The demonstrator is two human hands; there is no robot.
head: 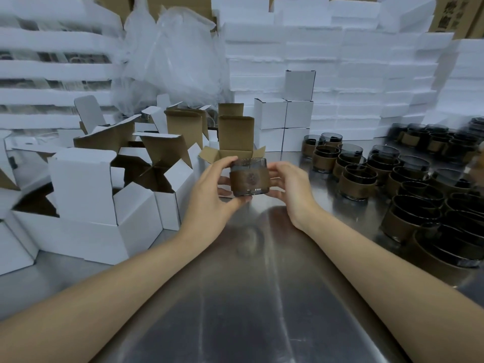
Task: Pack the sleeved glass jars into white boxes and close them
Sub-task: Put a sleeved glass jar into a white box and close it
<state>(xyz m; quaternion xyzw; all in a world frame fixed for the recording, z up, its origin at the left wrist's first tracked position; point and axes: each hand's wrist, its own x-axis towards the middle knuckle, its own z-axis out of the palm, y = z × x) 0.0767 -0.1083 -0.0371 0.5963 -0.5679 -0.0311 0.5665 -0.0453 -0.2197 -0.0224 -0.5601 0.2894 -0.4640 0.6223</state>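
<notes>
A dark glass jar point(249, 176) with a brown sleeve is held upright above the steel table point(262, 297), at the centre. My left hand point(212, 189) grips its left side, thumb on the rim and fingers curled under the base. My right hand point(290, 184) holds its right side with curled fingers. Right behind the jar stands an open white box point(234, 150), brown inside, lid flap up. Many sleeved jars point(408, 184) stand in rows on the right.
Several open white boxes point(104, 195) crowd the left of the table. Closed white boxes point(284, 119) are stacked behind the centre. Foam sheets point(353, 74) rise as a wall at the back, with clear plastic bags point(170, 53) left of them.
</notes>
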